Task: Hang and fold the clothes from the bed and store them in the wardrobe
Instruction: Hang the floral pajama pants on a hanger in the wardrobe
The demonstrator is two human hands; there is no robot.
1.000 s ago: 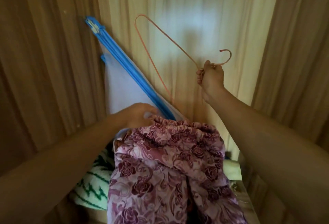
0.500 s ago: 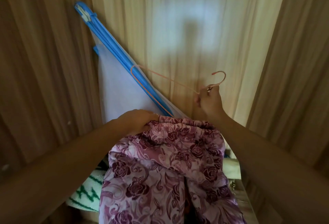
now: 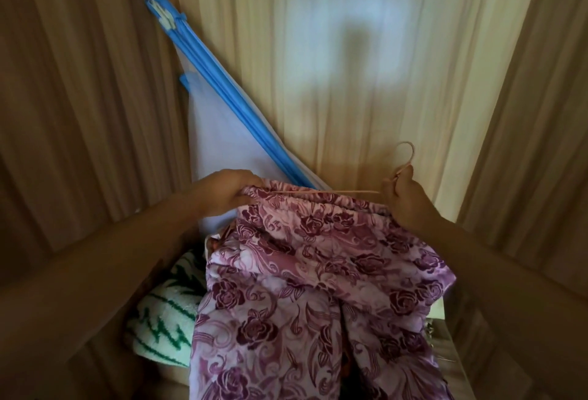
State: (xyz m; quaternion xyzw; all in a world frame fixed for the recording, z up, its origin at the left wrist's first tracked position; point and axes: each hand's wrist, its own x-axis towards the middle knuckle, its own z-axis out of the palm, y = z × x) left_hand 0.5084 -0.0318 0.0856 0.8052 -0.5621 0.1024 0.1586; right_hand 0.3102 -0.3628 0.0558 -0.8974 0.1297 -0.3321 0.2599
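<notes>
Centrally, item one: purple rose-print garment (image 3: 318, 288), gathered waistband uppermost, held up at mid-frame and hanging towards 6 o'clock. Pink wire hanger (image 3: 337, 192): its bar lies along the waistband's top edge, with the hook at 2 o'clock. Left hand (image 3: 226, 191), at 9 o'clock of the waistband, fingers curled, grips the band's left end. Right hand (image 3: 405, 199), at 3 o'clock, pinches the hanger's neck just under the hook. Behind: blue-framed white panel (image 3: 222, 87) leaning at 11 o'clock against cream curtains (image 3: 350, 49). White-and-green cloth (image 3: 162, 317) at 7 o'clock, partly under the garment.
</notes>
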